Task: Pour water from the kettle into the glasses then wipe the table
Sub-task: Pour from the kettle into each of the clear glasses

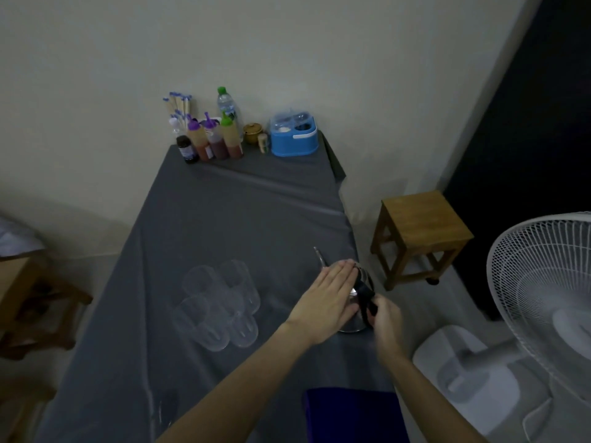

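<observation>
dim light here, pale bare wall (287, 43) behind, wooden stool (425, 222) on the grey floor (463, 302) at right, white fan (531, 260) near it.

Four glasses (204, 321), one kettle (352, 326), three sauce bottles (218, 142), one water bottle (227, 107), one blue cloth (351, 414), one fan (543, 282)

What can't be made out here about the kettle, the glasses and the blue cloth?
Head view only:
kettle: lid and water level hidden under the left hand; the right hand covers part of the handle.
glasses: blurred and overlapping, so count and contents unclear.
blue cloth: cut off by the bottom edge.
sauce bottles: labels too small.
</observation>
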`<state>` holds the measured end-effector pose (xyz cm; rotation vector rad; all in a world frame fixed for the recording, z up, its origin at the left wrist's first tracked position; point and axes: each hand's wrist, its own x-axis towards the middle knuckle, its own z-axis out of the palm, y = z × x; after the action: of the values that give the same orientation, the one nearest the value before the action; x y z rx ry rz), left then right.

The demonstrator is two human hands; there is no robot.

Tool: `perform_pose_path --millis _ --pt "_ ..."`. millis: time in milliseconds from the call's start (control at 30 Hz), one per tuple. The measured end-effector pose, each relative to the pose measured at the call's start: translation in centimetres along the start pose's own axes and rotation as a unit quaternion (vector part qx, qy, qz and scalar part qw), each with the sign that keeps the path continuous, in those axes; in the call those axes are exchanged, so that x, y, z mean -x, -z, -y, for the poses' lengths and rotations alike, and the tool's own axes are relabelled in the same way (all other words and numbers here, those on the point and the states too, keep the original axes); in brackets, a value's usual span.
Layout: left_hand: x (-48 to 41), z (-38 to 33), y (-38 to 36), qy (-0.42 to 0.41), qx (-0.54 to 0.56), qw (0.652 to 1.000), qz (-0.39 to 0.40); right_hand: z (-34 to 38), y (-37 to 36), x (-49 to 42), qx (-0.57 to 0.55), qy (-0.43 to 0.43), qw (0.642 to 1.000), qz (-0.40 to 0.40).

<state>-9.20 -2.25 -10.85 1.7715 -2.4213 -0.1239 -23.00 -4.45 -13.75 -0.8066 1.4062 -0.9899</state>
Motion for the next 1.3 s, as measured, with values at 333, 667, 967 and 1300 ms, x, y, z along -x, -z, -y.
perform_pose_path --millis 333,667,967,1300 --pt "3.8 -0.3 2.2 0.004 -0.013 1.0 -0.022 0.9 -0.4 3.8 0.024 0.052 0.998 -0.007" --pt "9.8 -0.6 5.8 0.058 0.029 0.989 -0.131 4.4 -1.9 7.1 0.117 0.155 0.979 0.059" --pt "13.2 -1.1 7.3 0.123 0.078 0.977 -0.158 6.8 -3.7 9.2 0.179 0.215 0.952 0.121" --pt "13.6 -1.5 8.4 0.154 0.125 0.97 -0.141 9.2 -4.6 10.2 0.232 0.251 0.929 0.143"
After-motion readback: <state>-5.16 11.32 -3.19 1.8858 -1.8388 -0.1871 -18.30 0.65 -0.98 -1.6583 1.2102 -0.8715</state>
